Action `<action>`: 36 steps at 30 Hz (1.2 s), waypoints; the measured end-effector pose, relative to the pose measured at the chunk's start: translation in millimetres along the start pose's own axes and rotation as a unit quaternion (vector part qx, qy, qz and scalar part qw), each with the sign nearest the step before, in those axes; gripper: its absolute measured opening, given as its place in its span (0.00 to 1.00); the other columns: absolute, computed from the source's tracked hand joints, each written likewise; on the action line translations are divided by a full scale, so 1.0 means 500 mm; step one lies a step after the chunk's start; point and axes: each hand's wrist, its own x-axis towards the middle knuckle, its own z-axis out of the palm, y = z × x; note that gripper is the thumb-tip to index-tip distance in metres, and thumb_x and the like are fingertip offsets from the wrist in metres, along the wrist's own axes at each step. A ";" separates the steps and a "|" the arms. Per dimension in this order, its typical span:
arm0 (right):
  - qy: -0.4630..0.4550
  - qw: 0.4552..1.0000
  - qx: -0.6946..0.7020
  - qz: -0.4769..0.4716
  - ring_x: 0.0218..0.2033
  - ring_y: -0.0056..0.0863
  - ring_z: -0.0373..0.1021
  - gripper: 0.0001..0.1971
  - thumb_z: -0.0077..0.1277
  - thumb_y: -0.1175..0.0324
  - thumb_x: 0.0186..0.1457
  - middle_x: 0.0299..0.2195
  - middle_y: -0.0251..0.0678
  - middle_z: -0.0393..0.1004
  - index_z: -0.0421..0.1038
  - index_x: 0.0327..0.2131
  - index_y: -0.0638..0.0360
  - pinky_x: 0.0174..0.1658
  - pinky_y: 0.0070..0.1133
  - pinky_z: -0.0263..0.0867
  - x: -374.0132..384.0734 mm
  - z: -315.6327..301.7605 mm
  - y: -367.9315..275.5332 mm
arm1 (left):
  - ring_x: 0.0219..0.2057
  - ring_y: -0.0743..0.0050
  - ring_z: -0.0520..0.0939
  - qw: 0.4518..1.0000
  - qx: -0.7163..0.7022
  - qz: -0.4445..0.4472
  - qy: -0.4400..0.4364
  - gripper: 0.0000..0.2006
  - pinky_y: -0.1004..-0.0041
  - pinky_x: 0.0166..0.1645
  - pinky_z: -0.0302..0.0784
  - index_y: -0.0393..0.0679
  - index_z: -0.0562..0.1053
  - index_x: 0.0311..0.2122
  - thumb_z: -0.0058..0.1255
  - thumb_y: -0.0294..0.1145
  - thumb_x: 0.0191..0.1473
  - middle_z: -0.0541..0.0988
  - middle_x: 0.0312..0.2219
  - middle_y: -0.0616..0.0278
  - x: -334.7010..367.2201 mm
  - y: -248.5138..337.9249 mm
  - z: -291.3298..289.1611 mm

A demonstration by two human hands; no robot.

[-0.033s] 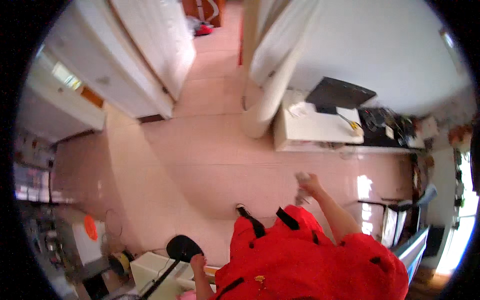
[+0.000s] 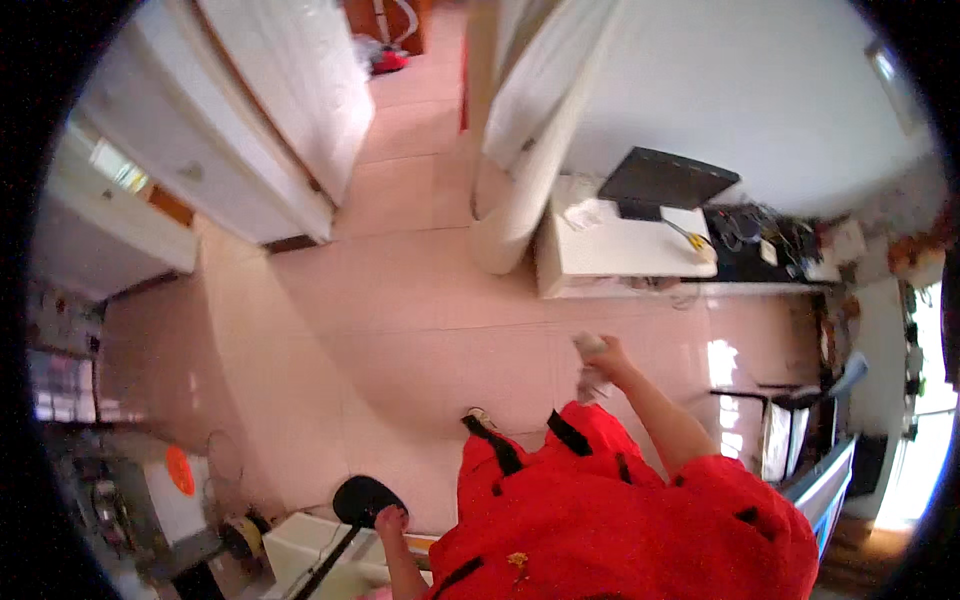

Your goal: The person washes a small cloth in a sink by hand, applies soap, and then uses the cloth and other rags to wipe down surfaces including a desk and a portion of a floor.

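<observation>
My right hand [image 2: 614,362] reaches forward above the floor, its fingers closed round a crumpled greyish-white cloth [image 2: 590,384] that hangs down a little. My left hand [image 2: 392,520] is low by my left side, right beside a black rounded head on a black rod [image 2: 362,497]. Whether it touches that head cannot be made out, and its fingers are too blurred to read. Red clothing with black strips [image 2: 600,510] covers my body, and one shoe [image 2: 478,413] shows at its front.
A white cabinet [image 2: 625,255] ahead on the right bears a dark monitor [image 2: 668,180], yellow-handled scissors [image 2: 692,236] and tangled cables [image 2: 760,235]. Pale doors [image 2: 280,110] stand at the left. A cream column [image 2: 525,205] rises beside the passage. A pale cabinet [image 2: 300,540] is near my left hand.
The whole view has shifted slightly, with the cabinet and doors now a little further left in the picture. My right hand still holds the cloth, slightly further left and higher.
</observation>
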 end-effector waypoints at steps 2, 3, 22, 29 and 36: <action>-0.031 0.997 -0.044 -0.060 0.28 0.24 0.69 0.24 0.59 0.73 0.28 0.26 0.34 0.72 0.70 0.37 0.65 0.31 0.23 0.67 0.021 -0.008 -0.042 | 0.22 0.76 0.74 0.994 0.072 0.075 0.018 0.09 0.79 0.22 0.69 0.38 0.69 0.36 0.48 0.28 0.47 0.73 0.27 0.58 -0.027 0.080 0.147; -0.015 0.998 -0.037 -0.054 0.28 0.24 0.69 0.24 0.59 0.73 0.28 0.26 0.34 0.72 0.70 0.37 0.65 0.31 0.23 0.67 0.018 -0.011 -0.077 | 0.22 0.76 0.74 0.977 0.120 0.166 0.062 0.10 0.79 0.22 0.69 0.38 0.69 0.37 0.49 0.27 0.47 0.73 0.27 0.59 -0.055 0.130 0.224; -0.048 0.991 0.004 0.122 0.33 0.26 0.68 0.28 0.60 0.73 0.29 0.30 0.37 0.71 0.67 0.41 0.67 0.37 0.24 0.66 0.180 -0.222 -0.063 | 0.47 0.51 0.66 0.564 0.598 0.519 -0.234 0.23 0.62 0.53 0.60 0.41 0.63 0.48 0.48 0.22 0.43 0.67 0.46 0.52 0.095 0.195 1.245; -0.005 0.984 0.055 0.166 0.34 0.27 0.69 0.27 0.60 0.74 0.30 0.33 0.39 0.72 0.66 0.41 0.68 0.39 0.24 0.66 0.201 -0.382 0.017 | 0.51 0.52 0.62 0.422 0.625 0.598 -0.271 0.27 0.61 0.54 0.60 0.45 0.60 0.51 0.52 0.28 0.43 0.60 0.53 0.56 0.278 0.118 1.647; 0.076 0.982 0.068 0.159 0.35 0.27 0.69 0.27 0.58 0.77 0.33 0.34 0.40 0.71 0.64 0.43 0.69 0.38 0.25 0.67 0.340 -0.418 0.023 | 0.51 0.54 0.62 0.341 0.678 0.601 -0.251 0.31 0.59 0.51 0.63 0.52 0.58 0.54 0.54 0.31 0.42 0.62 0.52 0.60 0.406 0.079 1.810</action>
